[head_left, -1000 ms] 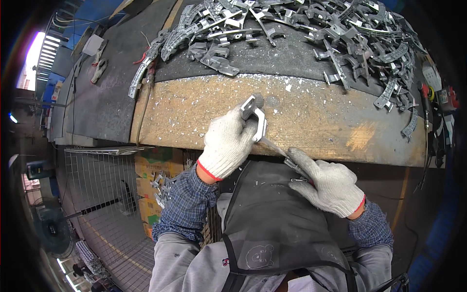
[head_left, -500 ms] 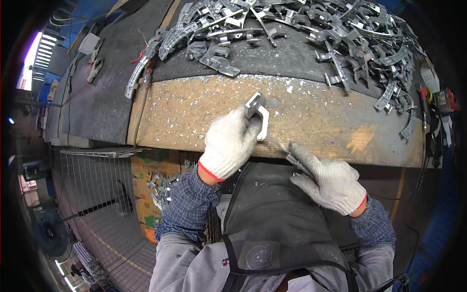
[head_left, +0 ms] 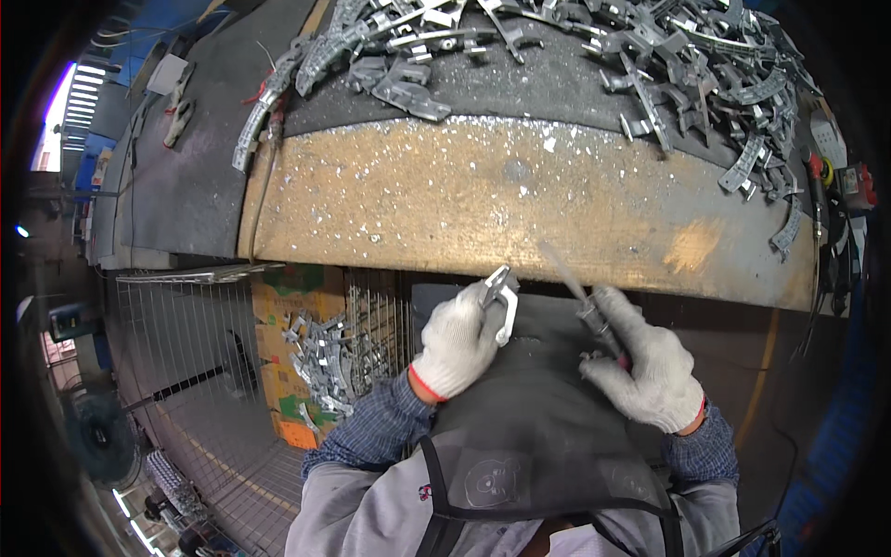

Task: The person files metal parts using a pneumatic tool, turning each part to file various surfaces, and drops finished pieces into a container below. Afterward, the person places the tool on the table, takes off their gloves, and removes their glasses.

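Observation:
My left hand [head_left: 457, 342], in a white knit glove with a red cuff, grips a small silvery metal bracket [head_left: 507, 304] over my lap, just off the bench's near edge. In my right hand [head_left: 655, 373], gloved the same way, is a slim file-like tool [head_left: 597, 323] with a metal body. Its thin, blurred blade points up and left over the wooden edge. Blade and bracket are apart. Part of the tool's grip is hidden in the palm.
Metal brackets [head_left: 650, 79] lie heaped along the bench's far side, on dark matting. Pale chips litter the wooden bench board [head_left: 408, 204]. Below the bench at left, a cardboard box [head_left: 278, 348] stands by a wire cage [head_left: 195, 371], with more brackets beside it. A fan [head_left: 97, 432] is farther left.
My left hand has drawn the bracket back from above the board toward my lap. The right hand has shifted slightly right and down, with the tool's blade now showing longer.

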A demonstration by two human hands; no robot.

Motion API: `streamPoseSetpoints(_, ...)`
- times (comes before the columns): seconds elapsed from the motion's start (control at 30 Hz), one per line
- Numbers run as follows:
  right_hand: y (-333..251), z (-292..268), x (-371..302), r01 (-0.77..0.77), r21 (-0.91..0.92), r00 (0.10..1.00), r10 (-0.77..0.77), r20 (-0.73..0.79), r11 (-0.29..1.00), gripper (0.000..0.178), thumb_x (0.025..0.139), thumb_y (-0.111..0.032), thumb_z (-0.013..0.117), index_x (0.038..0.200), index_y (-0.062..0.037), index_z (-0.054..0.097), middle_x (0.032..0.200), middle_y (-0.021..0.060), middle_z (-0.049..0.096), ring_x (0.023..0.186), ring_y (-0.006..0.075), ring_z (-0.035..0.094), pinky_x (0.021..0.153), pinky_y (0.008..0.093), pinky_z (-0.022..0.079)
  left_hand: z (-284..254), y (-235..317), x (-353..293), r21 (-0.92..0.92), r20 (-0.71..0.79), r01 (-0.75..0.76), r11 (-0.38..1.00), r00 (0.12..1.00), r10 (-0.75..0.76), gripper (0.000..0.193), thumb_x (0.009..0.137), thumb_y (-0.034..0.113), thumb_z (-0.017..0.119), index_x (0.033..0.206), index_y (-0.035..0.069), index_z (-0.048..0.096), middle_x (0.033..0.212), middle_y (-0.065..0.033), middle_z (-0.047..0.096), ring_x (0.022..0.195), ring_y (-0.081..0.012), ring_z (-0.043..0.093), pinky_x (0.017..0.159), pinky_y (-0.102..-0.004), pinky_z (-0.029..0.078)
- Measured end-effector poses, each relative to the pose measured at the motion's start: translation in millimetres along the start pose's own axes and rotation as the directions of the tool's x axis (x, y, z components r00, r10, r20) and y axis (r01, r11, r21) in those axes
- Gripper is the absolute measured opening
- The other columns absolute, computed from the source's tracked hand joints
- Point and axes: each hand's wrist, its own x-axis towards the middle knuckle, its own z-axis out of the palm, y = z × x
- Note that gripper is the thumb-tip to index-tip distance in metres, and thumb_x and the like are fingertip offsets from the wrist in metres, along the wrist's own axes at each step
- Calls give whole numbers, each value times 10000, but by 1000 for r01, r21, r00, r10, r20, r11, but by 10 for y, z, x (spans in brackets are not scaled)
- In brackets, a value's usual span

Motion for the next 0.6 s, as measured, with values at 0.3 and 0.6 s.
streamPoseSetpoints(0.3, 77, 125, -243, 8, -213, 948, 61, 312, 977, 813, 984, -544, 773, 1663, -205, 481, 882, 160, 780, 776, 406, 786, 634, 520, 622, 357, -340, -2, 284, -115, 73, 956, 992, -41, 178, 966, 152, 703, 1086, 21, 697, 1036, -189, 731, 843, -413, 735, 748, -485, 595)
streamPoseSetpoints(0.6, 100, 175, -194, 2, -224, 930, 81, 359, 975, 778, 1010, -533, 751, 1664, -219, 469, 858, 150, 781, 732, 386, 786, 584, 509, 608, 421, -493, 2, 334, -134, 7, 942, 990, 40, 252, 827, 13, 725, 1078, 5, 709, 939, -191, 724, 826, -434, 741, 714, -487, 591)
